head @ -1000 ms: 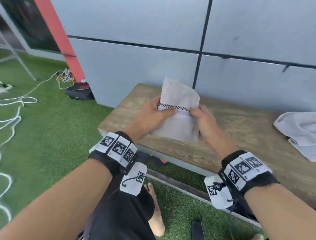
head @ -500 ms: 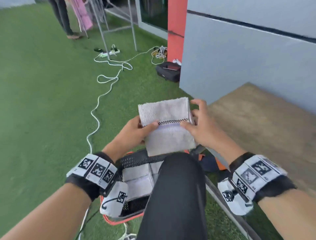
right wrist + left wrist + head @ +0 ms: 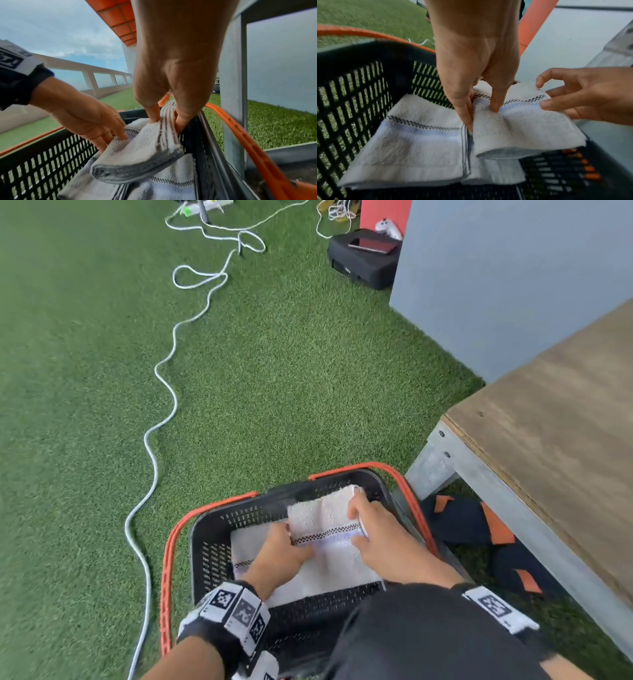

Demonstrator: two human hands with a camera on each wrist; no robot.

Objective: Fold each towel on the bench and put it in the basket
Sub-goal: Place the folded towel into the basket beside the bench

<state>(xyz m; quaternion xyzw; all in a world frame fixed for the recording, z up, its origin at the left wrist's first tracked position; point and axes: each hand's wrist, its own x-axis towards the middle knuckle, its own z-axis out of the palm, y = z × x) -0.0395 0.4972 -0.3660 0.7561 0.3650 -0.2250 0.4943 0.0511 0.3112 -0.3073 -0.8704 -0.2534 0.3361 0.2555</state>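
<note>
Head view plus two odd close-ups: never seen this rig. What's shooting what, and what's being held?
No robot here: a person works with bare hands, wearing one camera on the head and one on each wrist. The checkered bands are on the wrists.

The head view looks down at a black basket with orange handles, standing on green turf beside a wooden bench. The left hand and right hand together hold a folded white towel inside the basket, above another folded towel already lying there.

The left wrist view looks along the left hand: thumb on top, fingers underneath the held towel. The right wrist view shows the right hand pinching the towel's layered edge by the basket wall.

Cables and a black bag lie on the turf.
</note>
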